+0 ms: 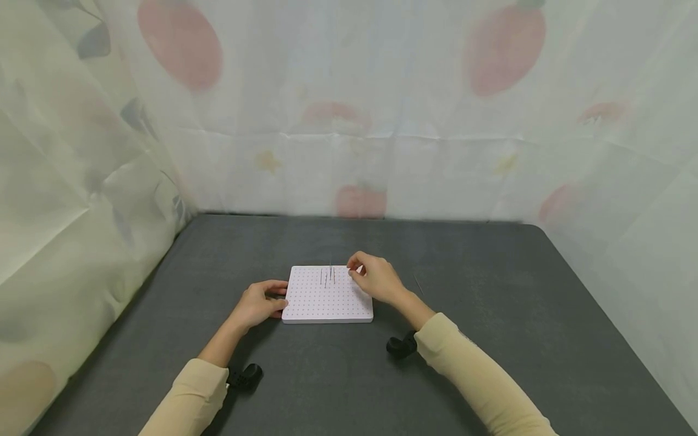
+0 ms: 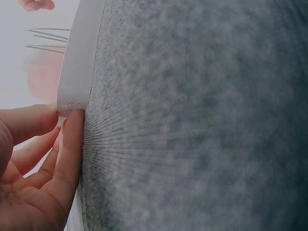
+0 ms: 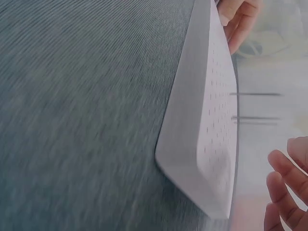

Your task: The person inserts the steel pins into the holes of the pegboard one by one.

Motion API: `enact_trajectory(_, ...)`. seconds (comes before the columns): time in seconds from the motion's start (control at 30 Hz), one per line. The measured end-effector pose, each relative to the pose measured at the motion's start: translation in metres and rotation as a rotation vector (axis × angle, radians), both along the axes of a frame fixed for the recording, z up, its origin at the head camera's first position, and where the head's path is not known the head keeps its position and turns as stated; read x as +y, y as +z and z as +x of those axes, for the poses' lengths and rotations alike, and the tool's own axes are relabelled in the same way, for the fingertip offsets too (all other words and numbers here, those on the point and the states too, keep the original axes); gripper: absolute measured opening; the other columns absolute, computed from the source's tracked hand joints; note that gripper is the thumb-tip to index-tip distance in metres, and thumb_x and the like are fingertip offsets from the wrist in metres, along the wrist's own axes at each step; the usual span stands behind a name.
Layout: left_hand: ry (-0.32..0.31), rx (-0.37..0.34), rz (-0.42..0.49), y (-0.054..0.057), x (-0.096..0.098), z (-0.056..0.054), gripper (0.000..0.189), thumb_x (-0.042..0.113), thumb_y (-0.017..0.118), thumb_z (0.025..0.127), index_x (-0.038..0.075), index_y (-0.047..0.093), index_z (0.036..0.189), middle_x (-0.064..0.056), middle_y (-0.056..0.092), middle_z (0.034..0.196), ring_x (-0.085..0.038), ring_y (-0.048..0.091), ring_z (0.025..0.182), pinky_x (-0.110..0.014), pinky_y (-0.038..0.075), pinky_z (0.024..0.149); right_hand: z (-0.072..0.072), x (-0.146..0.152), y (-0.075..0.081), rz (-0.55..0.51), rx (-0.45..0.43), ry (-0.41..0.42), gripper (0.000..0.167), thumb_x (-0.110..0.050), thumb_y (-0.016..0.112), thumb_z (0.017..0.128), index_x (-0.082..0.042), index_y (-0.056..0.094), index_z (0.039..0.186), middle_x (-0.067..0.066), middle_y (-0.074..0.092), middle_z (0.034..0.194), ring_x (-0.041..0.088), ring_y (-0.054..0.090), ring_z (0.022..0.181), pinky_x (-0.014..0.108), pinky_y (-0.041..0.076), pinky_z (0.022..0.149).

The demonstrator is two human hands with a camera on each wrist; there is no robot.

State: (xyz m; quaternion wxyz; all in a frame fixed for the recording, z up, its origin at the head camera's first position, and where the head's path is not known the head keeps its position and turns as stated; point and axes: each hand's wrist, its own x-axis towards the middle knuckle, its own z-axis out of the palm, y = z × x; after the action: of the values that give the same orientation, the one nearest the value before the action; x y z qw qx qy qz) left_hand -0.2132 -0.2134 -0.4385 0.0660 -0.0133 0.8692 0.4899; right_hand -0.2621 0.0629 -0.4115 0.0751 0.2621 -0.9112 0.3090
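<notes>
A white board (image 1: 327, 306) with rows of small holes lies flat on the table. Several thin metal pins (image 1: 334, 276) stand upright in its back half. At the board's left side, my left hand (image 1: 260, 304) holds the edge, thumb on the upper side and fingers along the side wall. In the left wrist view the thumb and fingers (image 2: 72, 144) meet the board's edge. Over the back right corner hovers my right hand (image 1: 376, 277), to the right of the pins. Its fingers (image 3: 284, 168) are loosely bent and apart in the right wrist view, with nothing visible between them.
One thin pin (image 1: 418, 284) lies on the dark grey table (image 1: 480, 272), right of the board and beyond my right forearm. A pale curtain (image 1: 414, 169) with printed fruit hangs behind the table and at both sides. Black wrist cameras (image 1: 402, 346) sit on both wrists.
</notes>
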Motion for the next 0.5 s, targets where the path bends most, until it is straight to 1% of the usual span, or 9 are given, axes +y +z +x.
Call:
enact_trajectory(0.3, -0.009, 0.005, 0.001, 0.001, -0.001, 0.000, 0.045, 0.002, 0.064, 0.082, -0.002, 0.053, 0.125, -0.020, 0.057, 0.113, -0.018, 0.064, 0.082, -0.031, 0.057, 0.063, 0.000, 0.027, -0.003, -0.022, 0.004, -0.029, 0.012, -0.015, 0.060, 0.087, -0.012, 0.064, 0.098, -0.004, 0.065, 0.090, 0.009, 0.058, 0.076, 0.023, 0.048, 0.060)
enact_trajectory(0.4, -0.013, 0.003, -0.002, 0.001, -0.002, 0.000, 0.045, 0.002, 0.064, 0.082, -0.002, 0.052, 0.125, -0.020, 0.057, 0.114, -0.018, 0.063, 0.083, -0.031, 0.057, 0.064, -0.001, 0.038, -0.005, -0.028, 0.007, -0.051, 0.011, -0.016, 0.061, 0.087, -0.013, 0.063, 0.097, -0.005, 0.064, 0.089, 0.009, 0.058, 0.077, 0.024, 0.049, 0.063)
enact_trajectory(0.5, -0.003, 0.001, -0.001, 0.000, -0.002, -0.001, 0.045, 0.002, 0.064, 0.081, -0.001, 0.053, 0.125, -0.019, 0.057, 0.113, -0.018, 0.063, 0.082, -0.031, 0.057, 0.063, -0.001, 0.049, -0.007, -0.031, 0.011, -0.078, 0.011, -0.018, 0.062, 0.087, -0.015, 0.062, 0.097, -0.004, 0.064, 0.089, 0.010, 0.058, 0.078, 0.027, 0.050, 0.065)
